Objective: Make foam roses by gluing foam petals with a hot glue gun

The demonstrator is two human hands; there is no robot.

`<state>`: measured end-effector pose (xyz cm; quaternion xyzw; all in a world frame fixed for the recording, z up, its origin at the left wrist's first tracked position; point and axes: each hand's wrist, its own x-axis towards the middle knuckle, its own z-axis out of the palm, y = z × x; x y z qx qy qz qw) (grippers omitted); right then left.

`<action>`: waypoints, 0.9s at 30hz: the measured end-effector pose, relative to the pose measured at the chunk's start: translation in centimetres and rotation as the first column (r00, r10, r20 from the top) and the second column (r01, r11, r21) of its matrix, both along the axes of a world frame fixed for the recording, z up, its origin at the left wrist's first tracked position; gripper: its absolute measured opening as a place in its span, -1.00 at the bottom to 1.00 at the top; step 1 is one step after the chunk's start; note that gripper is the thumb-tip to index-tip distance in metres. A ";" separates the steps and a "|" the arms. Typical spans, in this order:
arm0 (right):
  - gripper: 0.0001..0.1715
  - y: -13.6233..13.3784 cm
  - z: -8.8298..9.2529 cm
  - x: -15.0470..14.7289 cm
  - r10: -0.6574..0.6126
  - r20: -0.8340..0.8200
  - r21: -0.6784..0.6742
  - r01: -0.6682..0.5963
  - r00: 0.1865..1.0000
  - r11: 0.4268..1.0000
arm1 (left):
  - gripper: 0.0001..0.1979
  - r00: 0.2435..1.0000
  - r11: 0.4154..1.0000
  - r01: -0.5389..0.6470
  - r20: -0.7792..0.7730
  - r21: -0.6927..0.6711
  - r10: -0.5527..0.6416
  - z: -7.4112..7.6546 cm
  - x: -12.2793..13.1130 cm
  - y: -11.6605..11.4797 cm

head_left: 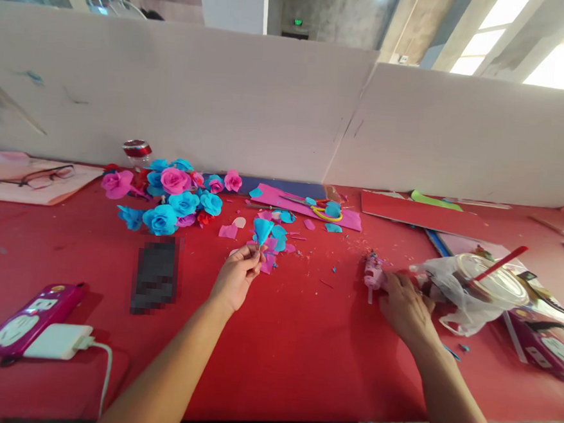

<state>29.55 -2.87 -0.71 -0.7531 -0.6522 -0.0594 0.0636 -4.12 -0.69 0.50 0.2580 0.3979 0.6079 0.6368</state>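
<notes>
Over desk point(294, 380), left hand point(237, 278): pinching blue flower point(262, 230)
Right hand point(408, 307): by pink tool point(373, 271) — grip unclear
Blue flower: loosened pinch could drop it

On the surface point(300, 367), flowers point(175, 181) lie left of the scissors point(319, 211), a jar point(136, 148) behind the flowers, glasses point(47, 177) on paper point(4, 182) farther left; petals point(278, 232) lie before the scissors, a tub point(499, 283) rightward.
</notes>
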 end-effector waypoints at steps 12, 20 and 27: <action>-0.60 -0.1 1.6 0.3 0.146 -0.049 0.270 -0.128 0.988 0.954 | -0.69 0.942 0.989 -0.050 -0.323 0.139 0.093 0.0 0.3 -0.1; -0.65 -3.9 4.1 -7.5 0.416 -0.539 0.342 -0.261 0.732 0.903 | -0.76 0.885 0.973 -0.117 -0.423 0.199 0.193 -1.2 0.6 0.0; -0.57 -4.4 4.3 -12.1 0.489 -0.683 0.294 -0.408 0.543 0.864 | -0.84 1.000 0.999 0.005 -0.031 0.034 -0.004 0.1 0.7 -0.1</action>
